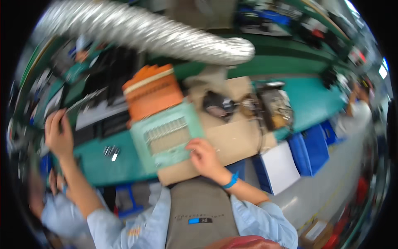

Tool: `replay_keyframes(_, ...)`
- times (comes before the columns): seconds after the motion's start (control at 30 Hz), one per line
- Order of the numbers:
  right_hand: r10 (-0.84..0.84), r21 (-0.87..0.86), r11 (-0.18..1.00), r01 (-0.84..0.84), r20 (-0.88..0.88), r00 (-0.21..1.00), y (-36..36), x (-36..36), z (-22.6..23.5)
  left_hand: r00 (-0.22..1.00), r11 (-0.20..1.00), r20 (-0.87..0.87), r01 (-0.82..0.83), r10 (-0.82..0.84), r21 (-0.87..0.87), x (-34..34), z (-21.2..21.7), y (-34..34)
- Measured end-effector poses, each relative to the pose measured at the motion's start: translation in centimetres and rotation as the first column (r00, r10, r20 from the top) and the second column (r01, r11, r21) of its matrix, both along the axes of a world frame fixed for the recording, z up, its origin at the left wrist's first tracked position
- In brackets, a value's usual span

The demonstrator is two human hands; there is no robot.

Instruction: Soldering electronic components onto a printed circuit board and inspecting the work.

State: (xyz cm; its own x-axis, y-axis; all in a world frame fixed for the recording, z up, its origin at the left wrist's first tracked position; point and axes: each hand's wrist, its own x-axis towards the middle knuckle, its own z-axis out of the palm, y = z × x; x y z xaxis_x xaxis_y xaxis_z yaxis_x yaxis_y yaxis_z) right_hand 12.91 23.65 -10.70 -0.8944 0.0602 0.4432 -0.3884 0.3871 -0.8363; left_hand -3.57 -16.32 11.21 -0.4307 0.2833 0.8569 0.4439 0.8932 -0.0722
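Observation:
My right hand (204,157) grips the near right corner of a pale green tray (163,137) with rows of small metal parts in it; the tray lies partly on a brown cardboard sheet (232,141). Reaching far to the left, my left hand (58,135) closes on the end of a dark, flat rack or strip (81,103) at the bench's left side; blur hides exactly what it is. An orange ridged block (152,92) sits just behind the green tray.
The green bench (103,164) carries small metal pieces (112,152), dark trays (103,120) and a cluttered tray (275,106) on the right. A silver flexible duct (157,35) hangs overhead. Blue and white bins (290,159) stand on the floor at right. Another person (358,106) works at far right.

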Motion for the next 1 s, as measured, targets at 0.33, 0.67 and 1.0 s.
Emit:
replay_keyframes(0.33,0.004,-0.249,0.968,0.032,0.144,0.990,0.4,-0.1,-0.9,0.970,0.997,-0.242,0.043,-0.025,0.068,13.8,-4.4,4.2)
replay_keyframes(0.67,0.221,-0.383,0.914,-0.132,0.198,0.955,0.3,2.1,4.7,0.894,0.919,-0.222,0.393,-0.390,-0.034,16.7,-7.2,7.6)
replay_keyframes(1.0,0.469,-0.736,0.670,-0.093,0.323,0.822,2.2,6.0,7.2,0.867,0.867,-0.052,0.489,-0.496,-0.098,16.7,-13.8,13.3)
